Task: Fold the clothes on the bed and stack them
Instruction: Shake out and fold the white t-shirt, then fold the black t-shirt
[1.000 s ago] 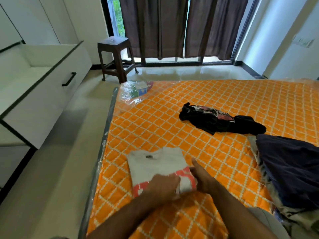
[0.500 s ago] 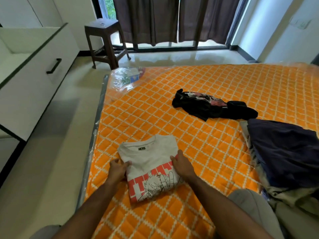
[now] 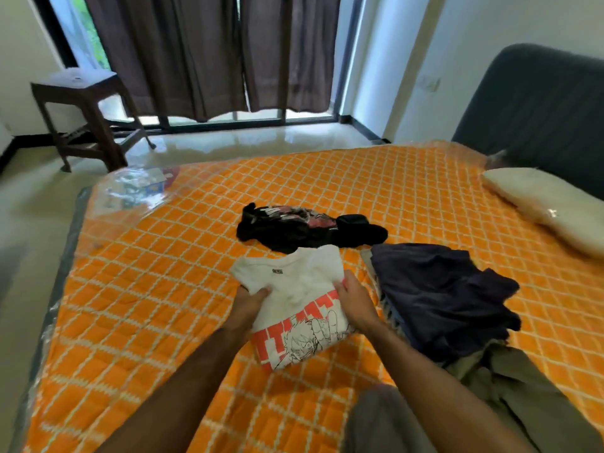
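Nearest to me, both forearms reach out over the orange quilted bed [image 3: 137, 289], and between them I have the folded white T-shirt [image 3: 294, 299], its red and black cartoon print facing up at the near end. My left hand [image 3: 250, 304] grips the shirt's left edge, thumb curled over the top of the fabric and the fingers tucked underneath where I cannot see them. My right hand [image 3: 354, 300] holds the right edge, fingers bent round it. I cannot tell whether the shirt is lifted or resting on the quilt. Just to the right lies a heap of clothes, dark navy garment [image 3: 441, 299] on top, olive fabric [image 3: 510, 384] trailing toward me. Beyond the shirt, nearly touching its collar end, sits a crumpled black garment [image 3: 304, 230]. Further off, a white pillow [image 3: 549, 204] rests against the grey headboard [image 3: 539, 103] on the right, and a plastic-wrapped packet [image 3: 140, 188] lies at the bed's far left corner. Past the bed stand a brown stool [image 3: 88, 116] and dark curtains [image 3: 212, 53].
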